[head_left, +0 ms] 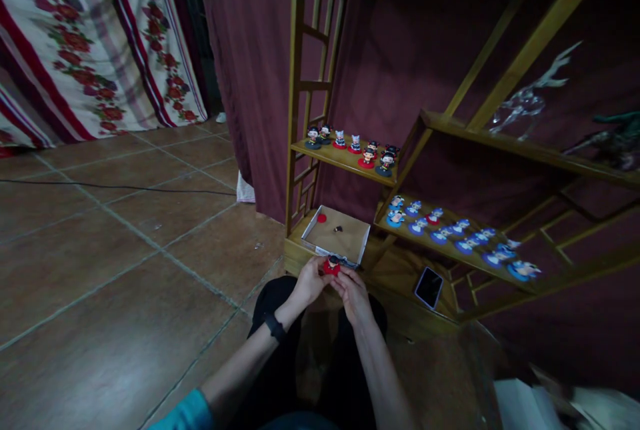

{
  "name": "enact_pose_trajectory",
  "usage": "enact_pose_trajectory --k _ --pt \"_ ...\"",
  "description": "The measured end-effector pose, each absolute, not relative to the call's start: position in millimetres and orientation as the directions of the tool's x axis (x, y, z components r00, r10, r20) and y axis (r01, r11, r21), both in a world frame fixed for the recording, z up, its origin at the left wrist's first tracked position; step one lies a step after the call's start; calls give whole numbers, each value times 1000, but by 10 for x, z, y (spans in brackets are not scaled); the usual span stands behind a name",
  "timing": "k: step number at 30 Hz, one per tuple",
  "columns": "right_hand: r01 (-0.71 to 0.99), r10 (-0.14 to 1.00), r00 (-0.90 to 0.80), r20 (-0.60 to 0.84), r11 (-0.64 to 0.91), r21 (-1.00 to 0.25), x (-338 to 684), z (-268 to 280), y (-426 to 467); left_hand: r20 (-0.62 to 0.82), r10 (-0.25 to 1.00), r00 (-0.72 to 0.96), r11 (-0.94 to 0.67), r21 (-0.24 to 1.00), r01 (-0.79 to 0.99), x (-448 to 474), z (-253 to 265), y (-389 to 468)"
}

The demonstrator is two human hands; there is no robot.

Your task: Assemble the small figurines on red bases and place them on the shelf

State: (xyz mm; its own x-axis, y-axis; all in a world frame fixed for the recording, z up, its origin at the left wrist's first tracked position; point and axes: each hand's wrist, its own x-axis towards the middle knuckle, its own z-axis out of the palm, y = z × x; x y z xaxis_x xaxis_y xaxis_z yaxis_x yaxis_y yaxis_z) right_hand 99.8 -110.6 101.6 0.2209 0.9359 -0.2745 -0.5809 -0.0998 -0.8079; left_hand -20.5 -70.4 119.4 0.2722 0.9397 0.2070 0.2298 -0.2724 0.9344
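Both of my hands meet in front of my knees around a small figurine [333,263] with a dark top and a red round base. My left hand [311,278] pinches it from the left side. From the right, the fingers of my right hand [353,290] close on its base. Just beyond my hands lies a shallow cardboard box [345,243]. Inside it are a red disc [321,218] near the far left corner and a small dark piece [338,229] near the middle.
A wooden shelf unit [295,97] carries several figurines [367,158] on its left shelf and several blue ones [443,235] on a lower right shelf. A phone-like device [429,287] lies below those. Higher right stands a clear deer-shaped ornament [523,105]. A cable [125,187] crosses the tiled floor.
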Motion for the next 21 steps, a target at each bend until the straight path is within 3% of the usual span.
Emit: enact_pose_trajectory --k 11,21 --pt "-596 931 207 -302 -124 -793 942 1117 -1129 61 977 205 -79 994 81 -186 1211 -657" --pt "-673 921 170 -350 -152 -724 936 1130 -1111 66 969 236 -83 994 64 -186 1213 -648"
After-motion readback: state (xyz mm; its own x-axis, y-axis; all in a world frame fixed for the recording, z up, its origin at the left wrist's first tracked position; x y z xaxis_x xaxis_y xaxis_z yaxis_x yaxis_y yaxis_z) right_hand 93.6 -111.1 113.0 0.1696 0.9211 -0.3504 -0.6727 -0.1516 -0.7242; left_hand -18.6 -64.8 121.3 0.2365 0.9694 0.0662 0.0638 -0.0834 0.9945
